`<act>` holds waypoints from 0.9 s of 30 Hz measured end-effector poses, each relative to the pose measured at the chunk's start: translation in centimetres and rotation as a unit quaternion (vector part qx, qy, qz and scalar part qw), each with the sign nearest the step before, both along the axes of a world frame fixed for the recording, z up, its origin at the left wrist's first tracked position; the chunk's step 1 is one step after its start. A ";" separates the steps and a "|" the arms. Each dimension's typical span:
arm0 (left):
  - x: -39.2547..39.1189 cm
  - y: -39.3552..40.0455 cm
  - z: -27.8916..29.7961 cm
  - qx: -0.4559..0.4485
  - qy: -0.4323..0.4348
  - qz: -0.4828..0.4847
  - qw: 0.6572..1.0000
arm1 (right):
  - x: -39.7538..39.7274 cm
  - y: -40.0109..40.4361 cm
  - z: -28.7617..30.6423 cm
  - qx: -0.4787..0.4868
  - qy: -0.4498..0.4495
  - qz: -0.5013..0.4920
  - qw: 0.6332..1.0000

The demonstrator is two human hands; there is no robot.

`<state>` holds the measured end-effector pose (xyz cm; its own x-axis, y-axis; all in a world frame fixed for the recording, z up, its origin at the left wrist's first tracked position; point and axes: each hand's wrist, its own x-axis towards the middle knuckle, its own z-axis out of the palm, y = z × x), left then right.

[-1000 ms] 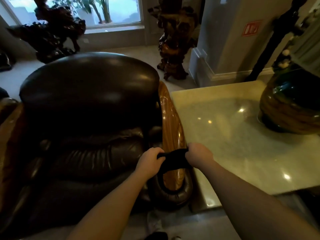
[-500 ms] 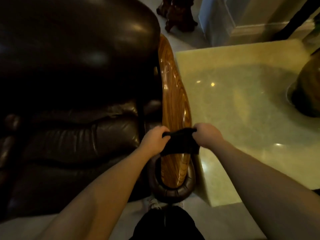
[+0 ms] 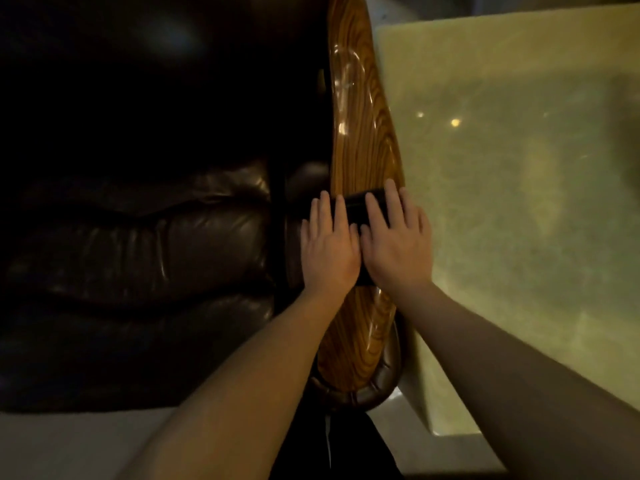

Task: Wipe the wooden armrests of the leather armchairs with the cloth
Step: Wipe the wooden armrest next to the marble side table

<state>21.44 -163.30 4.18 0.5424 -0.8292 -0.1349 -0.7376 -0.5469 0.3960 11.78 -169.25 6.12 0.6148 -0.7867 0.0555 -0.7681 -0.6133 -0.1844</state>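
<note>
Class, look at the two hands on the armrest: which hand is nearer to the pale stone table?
Right. The right hand lies on the cloth at the armrest's table-side edge, beside the stone table. The left hand lies on the seat side, farther from it.

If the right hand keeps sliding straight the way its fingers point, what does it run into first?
Nothing blocks it, as far as I can see: the right hand lies flat on the dark cloth, fingers pointing up the wooden armrest, whose bare glossy wood runs on to the picture's top edge.

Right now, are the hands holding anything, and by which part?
Both the left hand and right hand lie flat on a dark cloth, pressing it onto the wooden armrest. Neither grips it; the palms cover most of it.
</note>
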 end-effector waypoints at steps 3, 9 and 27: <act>-1.0 0.6 -1.5 0.007 -0.004 0.000 1.000 | -0.3 0.3 -2.1 -0.010 0.002 0.007 1.000; 0.0 -0.7 -2.4 -0.028 0.012 0.012 0.999 | 0.8 -0.5 -3.6 0.031 -0.073 -0.056 0.995; 6.3 -10.6 -0.9 -0.004 -0.017 0.009 1.000 | 7.5 -9.6 -1.8 0.063 -0.046 -0.107 0.991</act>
